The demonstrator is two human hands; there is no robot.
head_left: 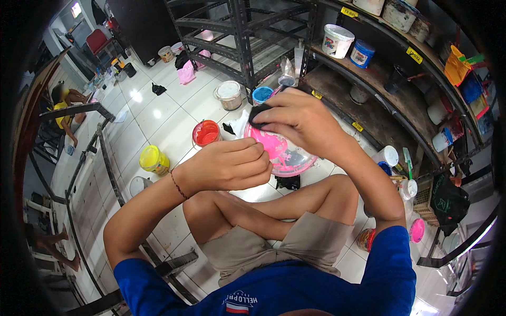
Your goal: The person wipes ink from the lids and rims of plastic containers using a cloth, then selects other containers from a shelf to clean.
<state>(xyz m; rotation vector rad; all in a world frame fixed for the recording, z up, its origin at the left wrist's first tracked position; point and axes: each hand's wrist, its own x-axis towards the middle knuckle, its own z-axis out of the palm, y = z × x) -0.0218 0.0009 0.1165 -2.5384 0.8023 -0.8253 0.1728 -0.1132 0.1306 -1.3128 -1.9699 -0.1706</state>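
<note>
Wiping a pink-smeared clear bowl (287, 155), centre frame.
Right hand (300, 124) pinches a dark cloth (259, 113); left hand (229, 166) grips the bowl's rim, its base hidden behind.

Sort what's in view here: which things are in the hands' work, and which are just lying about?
In hand:
left hand, gripping the clear bowl's rim
clear bowl smeared with pink paint
right hand, pressing a dark cloth on it

Lying about:
red paint tub
yellow paint tub
lidded pot
white tubs on the shelf
</note>
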